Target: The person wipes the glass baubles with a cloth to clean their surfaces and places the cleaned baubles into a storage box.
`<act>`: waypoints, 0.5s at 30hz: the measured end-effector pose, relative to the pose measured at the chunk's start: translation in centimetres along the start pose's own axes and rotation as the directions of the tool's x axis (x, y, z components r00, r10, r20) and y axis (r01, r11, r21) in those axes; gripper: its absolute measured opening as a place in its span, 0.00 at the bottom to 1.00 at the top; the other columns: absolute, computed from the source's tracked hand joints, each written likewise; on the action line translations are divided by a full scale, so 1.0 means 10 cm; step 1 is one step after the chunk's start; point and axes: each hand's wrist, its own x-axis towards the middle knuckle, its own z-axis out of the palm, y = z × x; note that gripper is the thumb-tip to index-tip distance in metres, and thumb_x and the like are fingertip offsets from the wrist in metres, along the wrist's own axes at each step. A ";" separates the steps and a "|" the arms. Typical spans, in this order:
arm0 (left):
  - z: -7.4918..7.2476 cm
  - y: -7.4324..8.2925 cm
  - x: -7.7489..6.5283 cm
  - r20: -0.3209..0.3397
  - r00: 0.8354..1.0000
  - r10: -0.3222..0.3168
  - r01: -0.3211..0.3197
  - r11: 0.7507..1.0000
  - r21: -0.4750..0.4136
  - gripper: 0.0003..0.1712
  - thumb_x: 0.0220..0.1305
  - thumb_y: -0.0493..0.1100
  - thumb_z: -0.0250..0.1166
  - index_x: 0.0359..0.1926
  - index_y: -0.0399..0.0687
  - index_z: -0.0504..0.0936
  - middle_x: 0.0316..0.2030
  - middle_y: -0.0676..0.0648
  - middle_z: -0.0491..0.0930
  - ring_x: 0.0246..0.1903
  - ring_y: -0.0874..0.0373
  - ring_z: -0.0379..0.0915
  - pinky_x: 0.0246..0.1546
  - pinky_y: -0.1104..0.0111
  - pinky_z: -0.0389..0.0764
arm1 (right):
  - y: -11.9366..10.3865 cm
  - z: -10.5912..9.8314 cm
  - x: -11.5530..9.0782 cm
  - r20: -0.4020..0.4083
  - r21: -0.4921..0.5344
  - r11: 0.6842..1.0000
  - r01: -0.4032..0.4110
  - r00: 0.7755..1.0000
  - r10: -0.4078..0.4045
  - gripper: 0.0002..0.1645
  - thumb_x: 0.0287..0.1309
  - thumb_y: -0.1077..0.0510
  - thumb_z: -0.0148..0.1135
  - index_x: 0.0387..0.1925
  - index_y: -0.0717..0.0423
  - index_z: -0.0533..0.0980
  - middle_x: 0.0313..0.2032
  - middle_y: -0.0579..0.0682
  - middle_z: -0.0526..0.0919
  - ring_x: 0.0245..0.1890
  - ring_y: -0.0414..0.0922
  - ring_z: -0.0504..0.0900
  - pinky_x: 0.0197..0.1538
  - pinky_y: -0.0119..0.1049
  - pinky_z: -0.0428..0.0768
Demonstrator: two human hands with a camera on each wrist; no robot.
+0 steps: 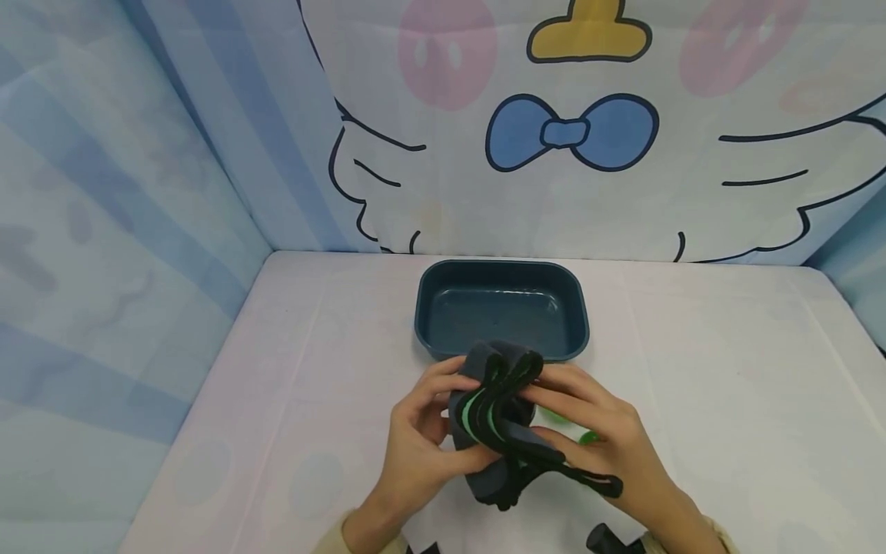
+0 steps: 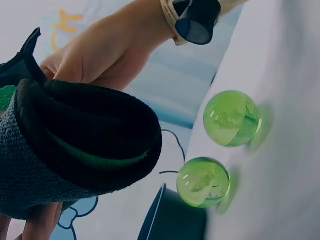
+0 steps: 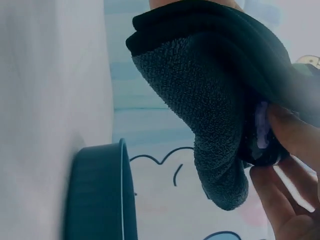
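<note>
A dark grey, terry-textured fabric piece (image 1: 508, 462) with black edging and green stripes is held up, folded in loops, between my two hands. My left hand (image 1: 422, 438) grips its left side, thumb in front and fingers behind. On the other side my right hand (image 1: 609, 431) grips it with bent fingers. In the right wrist view, right-hand fingertips (image 3: 282, 122) press a dark glossy thing (image 3: 260, 132) with a purplish patch, tucked against the fabric; I cannot tell what it is. Two clear green balls (image 2: 231, 118) lie on the table below, mostly hidden by the right hand in the head view.
A dark teal rectangular basin (image 1: 501, 265) stands just beyond the hands on the pale table cover (image 1: 332, 415). Printed cloth walls (image 1: 443, 185) rise behind the table and at its sides. A black wrist camera (image 1: 609, 538) sits near the right sleeve.
</note>
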 end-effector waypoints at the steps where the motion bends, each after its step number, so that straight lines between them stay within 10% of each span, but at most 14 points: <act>1: 0.00 0.00 0.00 0.005 1.000 -0.003 0.003 1.000 0.002 0.29 0.47 0.25 0.74 0.53 0.30 0.76 0.61 0.35 0.69 0.48 0.55 0.79 0.42 0.60 0.87 | 0.00 0.00 -0.01 -0.007 -0.008 1.000 -0.012 1.000 0.012 0.25 0.63 0.52 0.64 0.55 0.65 0.79 0.58 0.52 0.80 0.60 0.39 0.76 0.62 0.26 0.76; 10: 0.00 0.00 -0.01 0.000 1.000 -0.031 0.031 0.999 -0.015 0.30 0.45 0.24 0.74 0.53 0.28 0.75 0.61 0.36 0.69 0.46 0.54 0.78 0.41 0.60 0.88 | -0.05 0.01 -0.02 0.001 -0.066 0.980 -0.188 0.982 0.189 0.32 0.45 0.68 0.76 0.56 0.62 0.79 0.52 0.51 0.83 0.48 0.37 0.84 0.50 0.27 0.83; 15: 0.00 -0.01 -0.01 -0.024 0.999 -0.036 0.035 0.999 -0.026 0.31 0.44 0.24 0.74 0.53 0.27 0.74 0.62 0.36 0.68 0.45 0.56 0.78 0.42 0.61 0.87 | -0.04 -0.02 -0.01 0.042 -0.068 0.989 -0.132 0.990 0.135 0.28 0.59 0.56 0.70 0.58 0.62 0.77 0.59 0.52 0.79 0.58 0.38 0.78 0.60 0.26 0.77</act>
